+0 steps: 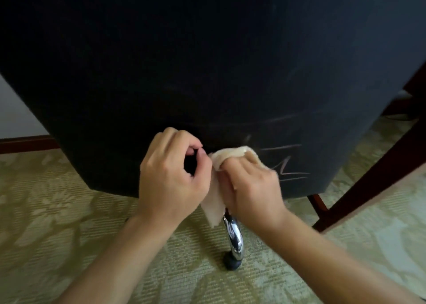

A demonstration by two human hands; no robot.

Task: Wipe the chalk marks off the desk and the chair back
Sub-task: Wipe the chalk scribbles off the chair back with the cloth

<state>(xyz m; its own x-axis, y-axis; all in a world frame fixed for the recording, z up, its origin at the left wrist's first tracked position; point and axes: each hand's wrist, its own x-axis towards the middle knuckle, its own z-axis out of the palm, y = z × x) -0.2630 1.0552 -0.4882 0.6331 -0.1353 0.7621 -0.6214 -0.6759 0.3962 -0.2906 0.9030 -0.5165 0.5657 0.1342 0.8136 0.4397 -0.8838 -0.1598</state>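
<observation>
The dark chair back fills most of the view. White chalk marks run across its lower right part, with fainter streaks above them. My right hand grips a crumpled pale cloth and holds it against the chair back just left of the marks; a tail of the cloth hangs down between my hands. My left hand is beside it with its fingers curled, thumb and fingertips at the cloth's left edge; whether they pinch it is unclear. The desk top is out of sight.
A chrome chair leg with a black caster stands below my hands on the green patterned carpet. A dark wooden desk leg slants at the right. A white wall with a dark skirting board is at the left.
</observation>
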